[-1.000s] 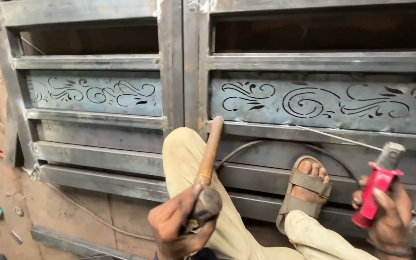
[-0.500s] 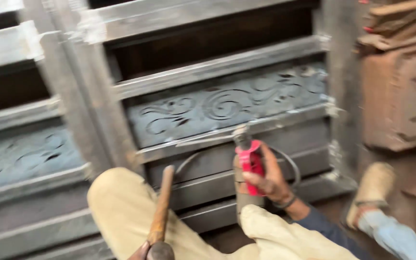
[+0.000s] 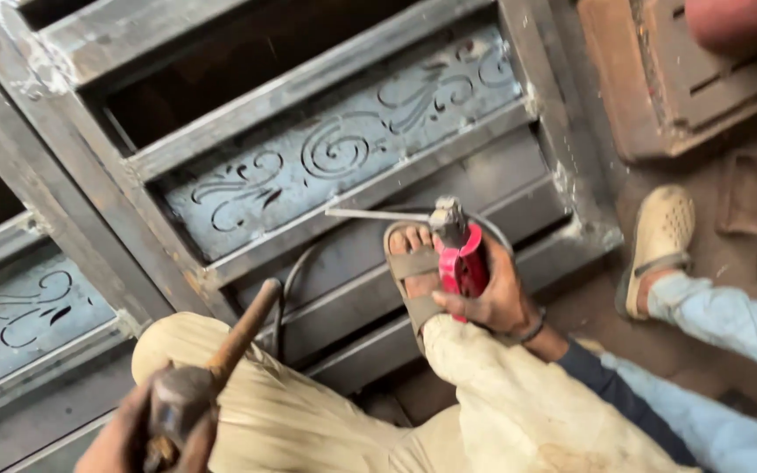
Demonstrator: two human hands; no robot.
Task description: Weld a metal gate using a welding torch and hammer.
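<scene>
1. Lower left, nearest: left hand [image 3: 124, 442] in a closed grip round a hammer [image 3: 208, 377] – wooden handle slanting up over the knee.
2. Further up: right hand [image 3: 492, 298], grip wrapped tight on a red electrode holder [image 3: 459, 254], thin rod [image 3: 374, 214] pointing left.
3. Just beside it, sandalled foot [image 3: 413, 271] resting on the grey metal gate [image 3: 335, 158] – scroll-cut panels beyond.

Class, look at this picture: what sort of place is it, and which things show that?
Probably a metal fabrication or welding workshop. A large steel gate frame with scroll-cut panels lies on the ground, the right hand grips a red electrode holder, and the left hand holds a hammer.
</scene>
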